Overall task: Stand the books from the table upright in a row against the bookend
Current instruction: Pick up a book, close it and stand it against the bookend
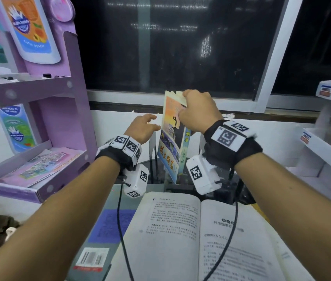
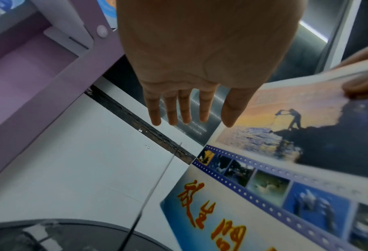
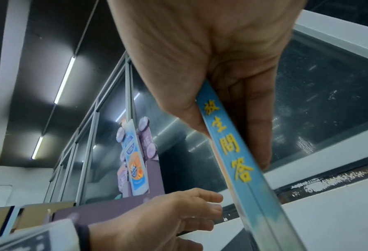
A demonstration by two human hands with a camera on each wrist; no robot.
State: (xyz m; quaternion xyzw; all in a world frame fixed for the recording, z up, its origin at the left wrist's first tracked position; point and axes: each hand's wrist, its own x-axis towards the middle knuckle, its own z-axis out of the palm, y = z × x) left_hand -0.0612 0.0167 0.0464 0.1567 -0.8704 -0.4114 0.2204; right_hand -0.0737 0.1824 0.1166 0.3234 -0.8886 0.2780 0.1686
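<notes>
A paperback book (image 1: 170, 142) with a sunset cover and a blue spine stands nearly upright at the far side of the table. My right hand (image 1: 193, 110) grips its top edge, thumb on the cover and fingers behind; the right wrist view shows the spine (image 3: 232, 152) running down from that hand (image 3: 221, 101). My left hand (image 1: 150, 123) is open, fingers straight, just left of the cover (image 2: 285, 169); whether it touches is unclear. A thin metal bookend (image 1: 152, 151) stands just left of the book's lower part. It appears edge-on as a thin line (image 2: 157, 186) under the left hand (image 2: 189, 118).
An open book (image 1: 181, 230) lies flat in front of me on a grey book with a barcode (image 1: 107, 224). A purple display shelf (image 1: 59, 122) stands at the left and white shelves (image 1: 323, 151) at the right. A dark window (image 1: 181, 47) is behind.
</notes>
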